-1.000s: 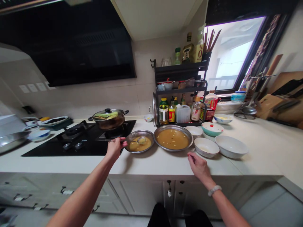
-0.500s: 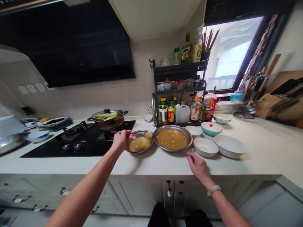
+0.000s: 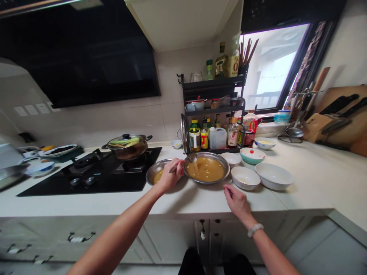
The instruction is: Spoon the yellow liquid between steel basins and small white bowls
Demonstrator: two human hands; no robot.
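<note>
My left hand [image 3: 172,175] is closed round the handle of a metal ladle [image 3: 193,157]. The ladle's bowl is tipped over the left side of a wide steel basin [image 3: 207,182], and brown liquid runs from it into the brown liquid there, where pale bits float. Partly hidden behind my left hand is a smaller steel basin [image 3: 148,177] with similar liquid. My right hand [image 3: 236,201] rests closed on the counter, in front of a white bowl [image 3: 246,185] and apart from it; I see nothing in its curled fingers.
More bowls stand to the right: a large white one [image 3: 275,183], a green one with a fruit pattern [image 3: 252,158] and a small one [image 3: 265,143]. A lidded pot [image 3: 129,151] sits on the black stove [image 3: 114,182]. Behind is a bottle rack [image 3: 215,81].
My left hand has carried the ladle rightward from over the smaller basin to the wide basin and tilted it, so liquid pours out. My right hand stays closed in nearly the same place.
</note>
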